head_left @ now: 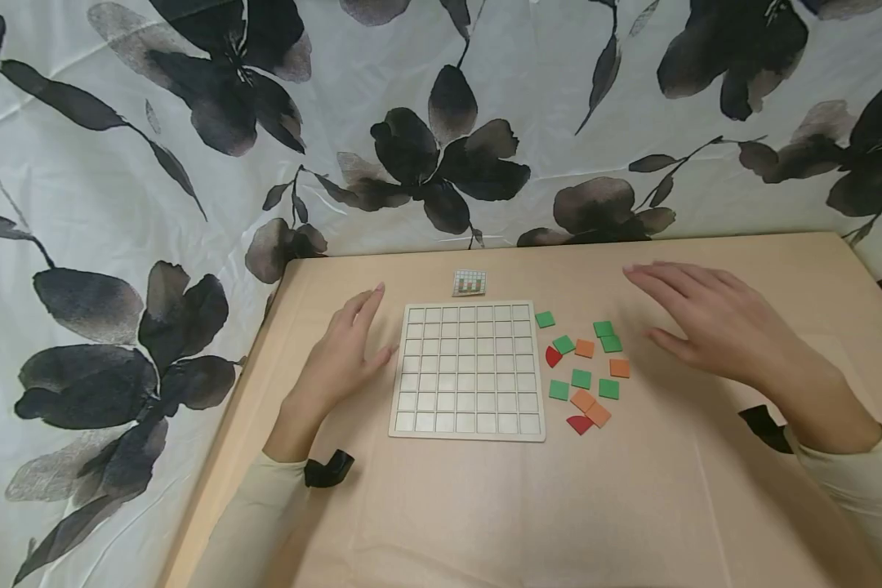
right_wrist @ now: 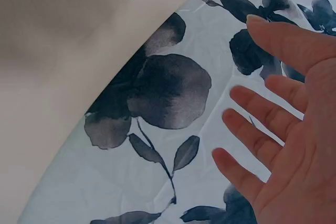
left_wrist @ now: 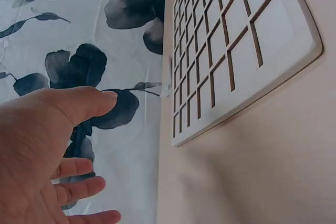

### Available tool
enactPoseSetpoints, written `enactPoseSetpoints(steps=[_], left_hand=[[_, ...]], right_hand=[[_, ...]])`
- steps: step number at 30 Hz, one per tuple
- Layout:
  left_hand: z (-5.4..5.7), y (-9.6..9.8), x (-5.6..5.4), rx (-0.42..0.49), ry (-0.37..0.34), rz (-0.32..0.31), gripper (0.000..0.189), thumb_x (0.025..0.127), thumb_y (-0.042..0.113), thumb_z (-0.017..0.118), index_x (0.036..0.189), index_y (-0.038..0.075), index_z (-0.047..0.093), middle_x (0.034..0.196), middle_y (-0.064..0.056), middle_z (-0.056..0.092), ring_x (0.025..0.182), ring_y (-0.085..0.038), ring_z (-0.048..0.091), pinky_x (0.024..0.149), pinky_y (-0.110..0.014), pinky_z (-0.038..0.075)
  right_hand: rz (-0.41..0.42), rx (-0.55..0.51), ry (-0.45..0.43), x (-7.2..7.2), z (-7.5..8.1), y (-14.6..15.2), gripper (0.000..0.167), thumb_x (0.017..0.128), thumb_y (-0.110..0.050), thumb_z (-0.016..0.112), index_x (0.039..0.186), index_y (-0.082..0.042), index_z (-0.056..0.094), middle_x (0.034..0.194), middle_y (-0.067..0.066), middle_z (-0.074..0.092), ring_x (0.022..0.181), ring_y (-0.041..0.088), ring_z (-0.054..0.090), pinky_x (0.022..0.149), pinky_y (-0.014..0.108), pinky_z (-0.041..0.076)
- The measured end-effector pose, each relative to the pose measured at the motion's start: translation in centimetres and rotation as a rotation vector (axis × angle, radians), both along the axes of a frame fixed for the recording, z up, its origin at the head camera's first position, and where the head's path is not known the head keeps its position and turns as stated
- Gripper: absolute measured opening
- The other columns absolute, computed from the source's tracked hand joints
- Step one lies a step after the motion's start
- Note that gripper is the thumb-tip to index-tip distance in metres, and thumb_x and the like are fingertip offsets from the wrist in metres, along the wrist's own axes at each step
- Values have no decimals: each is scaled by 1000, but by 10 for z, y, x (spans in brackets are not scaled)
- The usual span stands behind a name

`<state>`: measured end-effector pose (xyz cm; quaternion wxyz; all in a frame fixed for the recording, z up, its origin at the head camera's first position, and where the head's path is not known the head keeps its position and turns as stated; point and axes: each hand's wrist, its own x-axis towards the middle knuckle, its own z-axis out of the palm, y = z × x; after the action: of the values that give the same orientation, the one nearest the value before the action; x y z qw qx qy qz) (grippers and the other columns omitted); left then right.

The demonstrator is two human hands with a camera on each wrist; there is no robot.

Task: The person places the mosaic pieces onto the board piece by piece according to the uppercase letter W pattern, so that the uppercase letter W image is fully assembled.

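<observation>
A white grid board (head_left: 466, 370) with square cells lies flat on the table. To its left, my left hand (head_left: 338, 359) hovers with fingers extended and holds nothing; its thumb is near the board's edge. In the left wrist view the board's corner (left_wrist: 283, 40) shows beside that hand (left_wrist: 47, 145). Right of the board lie loose pieces: several green squares (head_left: 581, 378), several orange squares (head_left: 620, 368), and two red rounded wedge pieces (head_left: 580, 425). Beyond them my right hand (head_left: 720, 327) is held over the table, fingers straight, with nothing in it.
A small card (head_left: 469, 282) with a printed grid pattern lies behind the board. The wooden table (head_left: 529, 514) ends at a back edge, against a white cloth (head_left: 382, 82) with dark flowers. Black straps (head_left: 329, 469) sit at both wrists.
</observation>
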<state>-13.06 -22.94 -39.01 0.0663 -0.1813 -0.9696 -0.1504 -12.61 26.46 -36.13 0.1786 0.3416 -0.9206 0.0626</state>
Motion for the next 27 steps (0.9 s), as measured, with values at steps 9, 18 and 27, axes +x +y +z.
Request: enactPoseSetpoints(steps=[9,18,27], left_hand=[[-6,-4,-1,185,-105,32,79,91,20,75,158,11,33,130,-18,54,115,-34,60,92,-50,52],[-20,-8,-4,310,-285,69,74,89,6,74,154,5,40,121,-21,57,107,-36,64,85,-48,55],[-25,-5,-4,318,-398,76,75,87,0,75,154,6,40,115,-20,59,100,-32,64,75,-37,57]], right_hand=[[-11,-7,-38,-4,-1,2,76,70,-11,88,140,-12,59,122,13,68,106,36,65,78,55,55],[-31,10,-82,-9,-1,1,64,71,-11,89,131,-15,67,112,8,71,95,30,69,66,49,57],[-65,50,-165,-13,-2,1,58,74,-13,88,128,-15,69,114,6,71,98,29,67,69,48,57]])
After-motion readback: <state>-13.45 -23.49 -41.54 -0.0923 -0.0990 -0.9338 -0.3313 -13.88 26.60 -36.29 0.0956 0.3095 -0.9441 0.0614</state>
